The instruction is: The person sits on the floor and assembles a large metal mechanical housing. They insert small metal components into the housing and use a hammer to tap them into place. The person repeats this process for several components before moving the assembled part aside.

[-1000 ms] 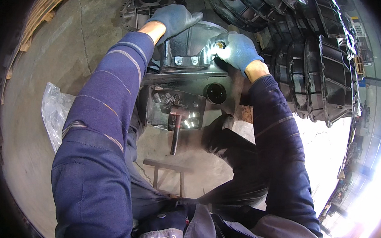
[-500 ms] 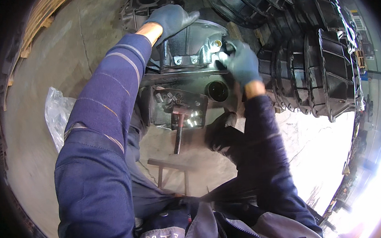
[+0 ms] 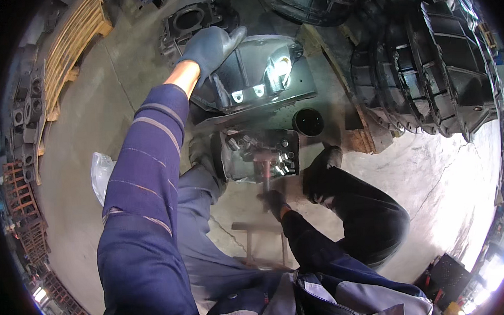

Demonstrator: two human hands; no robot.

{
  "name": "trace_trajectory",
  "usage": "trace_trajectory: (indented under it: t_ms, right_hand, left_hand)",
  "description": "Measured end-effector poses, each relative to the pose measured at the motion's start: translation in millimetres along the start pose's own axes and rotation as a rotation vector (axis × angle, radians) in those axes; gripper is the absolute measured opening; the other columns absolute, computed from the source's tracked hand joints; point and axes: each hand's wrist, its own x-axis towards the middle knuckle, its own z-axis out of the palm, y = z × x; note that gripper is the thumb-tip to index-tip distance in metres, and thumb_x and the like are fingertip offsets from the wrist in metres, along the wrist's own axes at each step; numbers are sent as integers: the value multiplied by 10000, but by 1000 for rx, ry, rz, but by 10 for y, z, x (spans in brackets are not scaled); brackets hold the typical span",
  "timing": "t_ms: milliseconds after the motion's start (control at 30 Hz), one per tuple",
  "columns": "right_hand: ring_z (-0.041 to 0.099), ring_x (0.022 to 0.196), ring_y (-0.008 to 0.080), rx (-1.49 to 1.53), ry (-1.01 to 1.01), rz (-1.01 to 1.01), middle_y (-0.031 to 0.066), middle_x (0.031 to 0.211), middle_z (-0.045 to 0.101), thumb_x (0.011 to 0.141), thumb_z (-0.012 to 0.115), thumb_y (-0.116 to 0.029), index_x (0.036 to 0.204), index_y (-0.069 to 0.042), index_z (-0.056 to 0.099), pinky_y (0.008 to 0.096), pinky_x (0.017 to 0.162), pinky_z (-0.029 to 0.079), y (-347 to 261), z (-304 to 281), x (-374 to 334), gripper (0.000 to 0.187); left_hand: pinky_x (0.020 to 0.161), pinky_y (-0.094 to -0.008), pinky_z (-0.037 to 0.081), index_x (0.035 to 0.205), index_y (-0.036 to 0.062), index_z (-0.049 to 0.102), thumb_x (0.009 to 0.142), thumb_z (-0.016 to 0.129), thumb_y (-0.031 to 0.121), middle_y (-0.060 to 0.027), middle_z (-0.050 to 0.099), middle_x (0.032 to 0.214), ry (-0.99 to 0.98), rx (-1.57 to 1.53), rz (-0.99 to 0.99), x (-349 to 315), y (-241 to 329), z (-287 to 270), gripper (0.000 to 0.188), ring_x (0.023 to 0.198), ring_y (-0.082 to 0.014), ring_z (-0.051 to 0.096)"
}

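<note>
My left hand [image 3: 207,48], in a grey work glove, is closed on the upper left edge of a dark cast-metal housing [image 3: 244,72], its thumb stretched along the rim and its other fingers partly hidden. Bright light falls on a round boss [image 3: 282,66] at the housing's right side. Lower down, my gloved right hand [image 3: 275,203] is closed round the handle end of a hammer [image 3: 265,168]; motion blurs it somewhat. The hammer's head lies over a dark open tray [image 3: 294,155] with several small metal fasteners [image 3: 286,162] in it.
A round black container [image 3: 308,122] stands right of the tray. Large ribbed castings [image 3: 424,80] and wooden beams [image 3: 338,67] fill the right. Another casting [image 3: 190,19] lies behind my left hand. A low metal stand [image 3: 255,228] is between my legs; clear plastic [image 3: 101,174] lies left.
My right hand has left the housing's right side and come down toward me to the hammer handle. My left hand stays on the housing. The view has shifted.
</note>
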Motion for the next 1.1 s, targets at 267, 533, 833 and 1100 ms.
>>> trace_trajectory:
  t_ms: [267,533,833,1100]
  right_hand:
    - [511,499,149,985,-266,71,0,662,536,1000,591,-288,954,-149,622,329,423,397,-251,-220,57,149]
    - [544,489,145,666,201,-97,0,686,546,1026,566,-247,1127,-65,604,330,436,459,-1041,-1229,-1101,212]
    - [690,781,242,312,742,-679,129,859,712,964,738,-342,1083,-1,610,359,715,544,-2294,-2581,-1761,383]
    - [696,909,484,-418,783,-354,298,932,708,951,664,-389,1150,-32,637,540,792,545,-2642,-2856,-1502,410]
  left_hand:
    - [790,-510,506,746,-45,716,988,454,675,-298,666,791,13,-11,2,-20,35,-22,804,807,-468,676]
    - [777,-519,491,777,-64,717,1000,444,669,-335,628,779,42,-46,37,-46,6,2,814,802,-480,666]
    - [800,-519,510,796,-64,730,990,415,696,-320,670,830,55,-23,82,-56,8,-31,845,832,-468,687]
    - [958,-495,513,982,-2,772,990,441,669,-297,712,1049,-13,21,-25,-25,51,-56,748,1046,-456,688]
